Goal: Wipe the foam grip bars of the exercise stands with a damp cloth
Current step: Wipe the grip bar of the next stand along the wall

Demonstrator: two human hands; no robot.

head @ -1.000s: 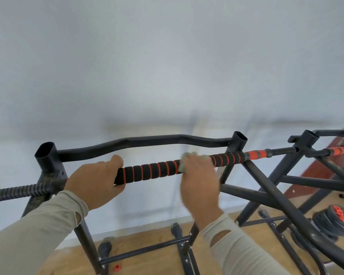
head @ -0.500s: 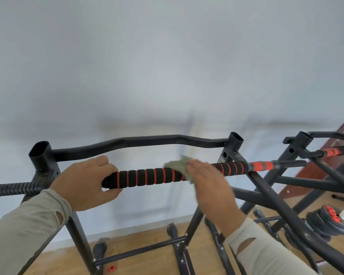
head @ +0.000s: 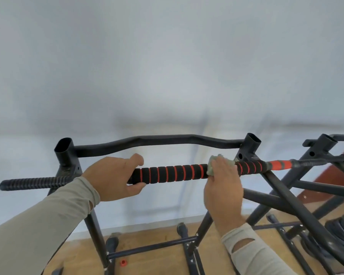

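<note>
Step in hand: wiping the foam grip bar [head: 171, 174] of the near stand [head: 65, 153] with the cloth [head: 213, 165].
Doing it well: wrap the cloth right round the foam and run it end to end, pressing into the orange rings (grime likely sits there).
Left hand [head: 111, 178]: curled round the bar's left end, steadying it.
Right hand [head: 222, 181]: closed over the cloth, pressed on the bar right of centre.
Bar: spans between the hands, exposed foam between them.

Matt black foam grip bar [head: 171, 173] ringed with orange bands; a soft, crumpled greenish cloth [head: 213, 165] at its three-o'clock end. Painted, semi-gloss black metal frame [head: 157, 140]; wood-grain floor [head: 151, 262] at six o'clock.
</note>
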